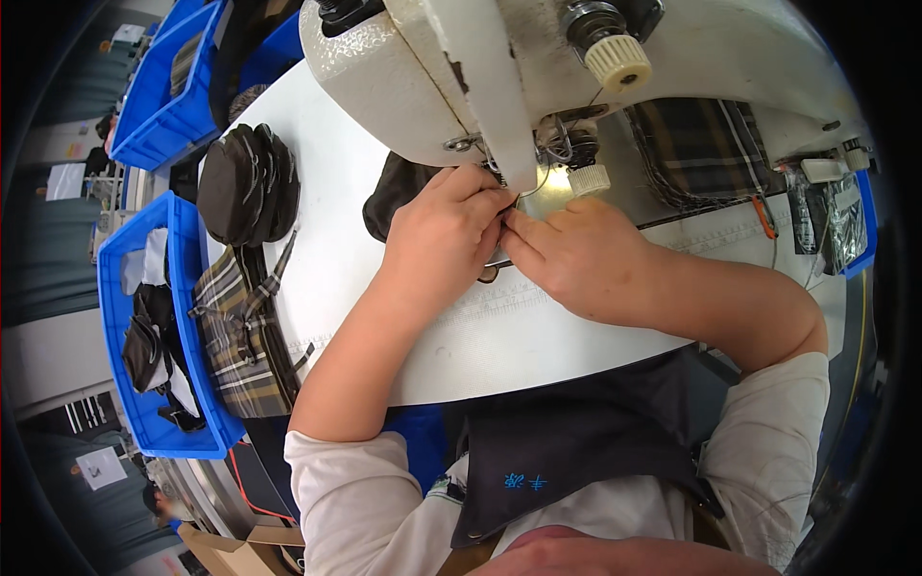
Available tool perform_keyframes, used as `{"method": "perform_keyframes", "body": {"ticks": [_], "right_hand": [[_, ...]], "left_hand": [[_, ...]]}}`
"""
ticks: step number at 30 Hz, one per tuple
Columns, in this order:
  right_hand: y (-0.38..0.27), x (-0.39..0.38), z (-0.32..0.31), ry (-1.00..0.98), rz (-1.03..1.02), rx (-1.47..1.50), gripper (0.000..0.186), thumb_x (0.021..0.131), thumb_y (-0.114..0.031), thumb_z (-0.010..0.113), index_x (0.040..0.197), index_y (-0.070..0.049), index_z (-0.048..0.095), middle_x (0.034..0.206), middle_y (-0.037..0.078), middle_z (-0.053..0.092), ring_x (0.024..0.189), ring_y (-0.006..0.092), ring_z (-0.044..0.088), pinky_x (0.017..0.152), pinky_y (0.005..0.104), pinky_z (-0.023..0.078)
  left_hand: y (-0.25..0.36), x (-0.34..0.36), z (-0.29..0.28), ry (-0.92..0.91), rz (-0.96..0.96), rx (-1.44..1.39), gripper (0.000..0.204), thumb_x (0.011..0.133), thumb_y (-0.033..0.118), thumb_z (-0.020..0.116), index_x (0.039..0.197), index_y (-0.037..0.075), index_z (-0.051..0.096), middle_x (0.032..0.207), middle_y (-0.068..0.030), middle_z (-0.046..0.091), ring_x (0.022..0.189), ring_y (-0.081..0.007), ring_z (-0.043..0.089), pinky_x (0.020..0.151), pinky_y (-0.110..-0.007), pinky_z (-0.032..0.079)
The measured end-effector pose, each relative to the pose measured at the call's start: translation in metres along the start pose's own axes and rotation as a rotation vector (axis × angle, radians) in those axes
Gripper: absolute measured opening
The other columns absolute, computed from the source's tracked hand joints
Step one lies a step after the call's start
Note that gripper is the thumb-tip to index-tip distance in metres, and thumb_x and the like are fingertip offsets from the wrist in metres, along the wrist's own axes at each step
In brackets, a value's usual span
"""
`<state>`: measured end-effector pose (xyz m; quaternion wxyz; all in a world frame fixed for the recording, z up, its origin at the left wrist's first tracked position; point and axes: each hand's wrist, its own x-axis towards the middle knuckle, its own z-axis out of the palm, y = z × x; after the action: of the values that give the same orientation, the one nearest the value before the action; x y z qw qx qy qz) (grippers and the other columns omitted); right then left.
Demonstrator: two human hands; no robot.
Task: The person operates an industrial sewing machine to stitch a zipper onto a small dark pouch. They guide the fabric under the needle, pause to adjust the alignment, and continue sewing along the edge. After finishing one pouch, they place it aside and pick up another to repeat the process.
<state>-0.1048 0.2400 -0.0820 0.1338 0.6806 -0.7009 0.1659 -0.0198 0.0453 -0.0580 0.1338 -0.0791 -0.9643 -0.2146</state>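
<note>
Both my hands meet in front of the needle area of a white sewing machine [394,96]. My left hand [442,223] is closed, its fingers bent over a dark fabric piece [386,197] that sticks out on its left side. Close against it, my right hand [581,257] pinches at the fabric's near edge with thumb and fingertips together. The fingers hide most of the cloth between them, and the needle itself cannot be made out. A lit metal plate [552,190] shows just beyond my right hand.
Left on the white table [432,360] sits a stack of dark fabric pieces [240,187], with plaid cloth [235,331] hanging nearby. Blue bins [230,432] line the left side. More plaid fabric [701,149], an orange-handled tool [764,218] and plastic packets [845,226] lie right.
</note>
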Motion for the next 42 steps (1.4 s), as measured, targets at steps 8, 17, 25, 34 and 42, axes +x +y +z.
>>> {"method": "perform_keyframes", "body": {"ticks": [8, 17, 25, 34, 42], "right_hand": [[-0.005, 0.001, 0.004, 0.046, 0.048, -0.066, 0.028, 0.080, -0.014, 0.070, 0.103, 0.002, 0.071, 0.091, 0.008, 0.062, 0.072, 0.0200, 0.063, 0.060, 0.0348, 0.048], [-0.013, -0.003, -0.003, -0.058, -0.032, -0.106, 0.033, 0.084, -0.015, 0.069, 0.111, 0.003, 0.074, 0.090, 0.006, 0.064, 0.070, 0.0172, 0.060, 0.057, 0.0333, 0.046], [-0.010, -0.002, -0.011, -0.063, -0.051, -0.093, 0.035, 0.088, -0.012, 0.068, 0.114, 0.011, 0.074, 0.100, 0.021, 0.076, 0.066, 0.0203, 0.069, 0.053, 0.0347, 0.053], [-0.011, -0.006, -0.014, -0.149, -0.022, -0.106, 0.038, 0.085, -0.012, 0.067, 0.118, 0.006, 0.075, 0.116, 0.020, 0.076, 0.067, 0.0169, 0.059, 0.055, 0.0316, 0.046], [-0.009, -0.005, -0.010, -0.039, -0.022, -0.042, 0.035, 0.086, -0.011, 0.069, 0.111, 0.013, 0.072, 0.078, 0.012, 0.068, 0.060, 0.0215, 0.068, 0.052, 0.0363, 0.052]], "left_hand": [[0.003, 0.002, 0.003, 0.026, -0.049, 0.019, 0.027, 0.089, -0.001, 0.071, 0.114, 0.003, 0.078, 0.106, -0.0112, 0.072, 0.093, -0.0336, 0.071, 0.078, -0.041, 0.058], [-0.002, 0.000, 0.006, 0.060, -0.002, 0.057, 0.018, 0.090, 0.008, 0.072, 0.107, 0.006, 0.079, 0.103, -0.0030, 0.073, 0.094, -0.0236, 0.071, 0.071, -0.036, 0.060], [0.005, -0.002, -0.002, 0.055, 0.115, 0.219, 0.019, 0.082, 0.008, 0.080, 0.100, 0.009, 0.080, 0.095, -0.0003, 0.072, 0.077, -0.0250, 0.070, 0.064, -0.036, 0.055], [0.006, 0.001, -0.001, 0.066, 0.197, 0.267, 0.030, 0.073, 0.006, 0.082, 0.103, 0.011, 0.080, 0.094, 0.0005, 0.068, 0.080, -0.0233, 0.066, 0.065, -0.037, 0.053], [0.005, 0.002, -0.007, 0.031, 0.210, 0.270, 0.032, 0.070, 0.006, 0.083, 0.102, 0.010, 0.080, 0.094, 0.0010, 0.067, 0.083, -0.0221, 0.063, 0.067, -0.037, 0.052]]}}
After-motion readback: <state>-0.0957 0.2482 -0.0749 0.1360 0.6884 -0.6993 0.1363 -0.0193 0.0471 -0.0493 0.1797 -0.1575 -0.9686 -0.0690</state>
